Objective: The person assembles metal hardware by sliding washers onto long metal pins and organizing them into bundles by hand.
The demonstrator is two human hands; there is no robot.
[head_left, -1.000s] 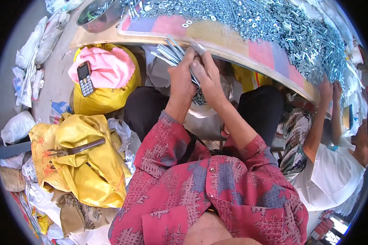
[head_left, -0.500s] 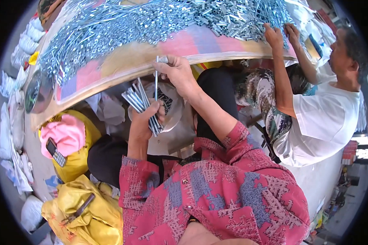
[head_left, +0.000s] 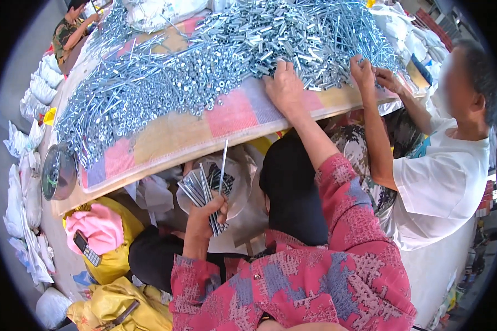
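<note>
While left hand (head_left: 207,212) clasps rods (head_left: 202,190): tips tableward (one higher)
Right hand (head_left: 285,91): nearer tubes (head_left: 292,41), which lie just ahead; finger closure unclear

Left hand (head_left: 209,211): fingers curled into a closed grip, thumb bent toward them; left forearm (head_left: 195,243) directed forward. Right hand (head_left: 284,92): farther forward, back uppermost, fingertips partly hidden; bare right forearm (head_left: 313,135) extended, slanting forward and leftward.
</note>
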